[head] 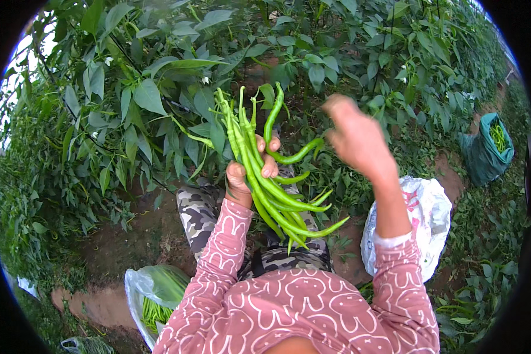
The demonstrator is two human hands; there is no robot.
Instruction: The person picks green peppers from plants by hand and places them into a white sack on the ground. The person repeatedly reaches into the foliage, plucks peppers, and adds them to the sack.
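My left hand is closed around a bunch of long green chili peppers. Their stems point up and their tips fan down to the right, above my camouflage trousers. One curved pepper sticks up beside the fingers of that hand, and another bends out to the right. My right hand is raised to the right of the bunch, apart from it and blurred by motion. Its fingers look bent, and whether it holds anything cannot be told. Leafy pepper plants stand in front of both hands.
At lower left, a clear plastic bag holds many green peppers. A white sack lies beside my right forearm. Farther right stands a green sack with peppers inside. Dense plants line the bare soil path, and dark cords run among the stems.
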